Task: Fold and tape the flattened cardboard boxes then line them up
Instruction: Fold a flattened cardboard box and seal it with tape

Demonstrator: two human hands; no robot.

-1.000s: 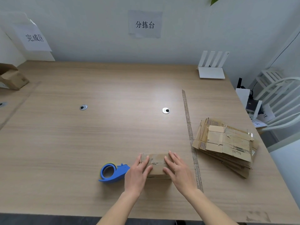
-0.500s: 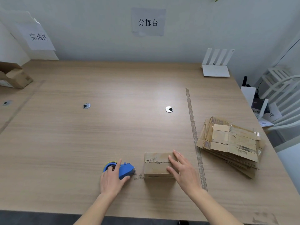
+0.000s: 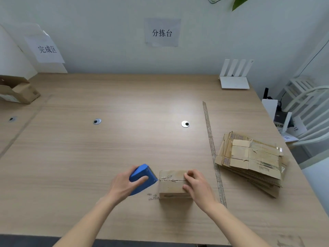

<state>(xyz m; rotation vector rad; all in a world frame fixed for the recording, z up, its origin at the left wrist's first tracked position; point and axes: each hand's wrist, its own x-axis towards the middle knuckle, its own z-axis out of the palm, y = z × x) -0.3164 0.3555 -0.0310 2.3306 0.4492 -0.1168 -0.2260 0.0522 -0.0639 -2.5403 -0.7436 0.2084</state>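
A small folded cardboard box (image 3: 171, 184) stands on the wooden table (image 3: 124, 148) near its front edge, top flaps closed with a seam across the middle. My right hand (image 3: 196, 186) rests on the box's right end, fingers curled over the top flaps. My left hand (image 3: 124, 185) grips a blue tape dispenser (image 3: 142, 176), lifted and tilted, its front end close to the box's left edge. A stack of flattened cardboard boxes (image 3: 252, 161) lies to the right.
A strip of tape (image 3: 211, 150) runs front to back between the box and the stack. An open cardboard box (image 3: 17, 90) sits at the far left. A white router (image 3: 234, 77) stands at the back right. A white chair (image 3: 311, 111) is beside the table's right edge.
My left hand left the box, took hold of the blue tape dispenser on the table and lifted it toward the box's left end. My right hand stayed on the box.
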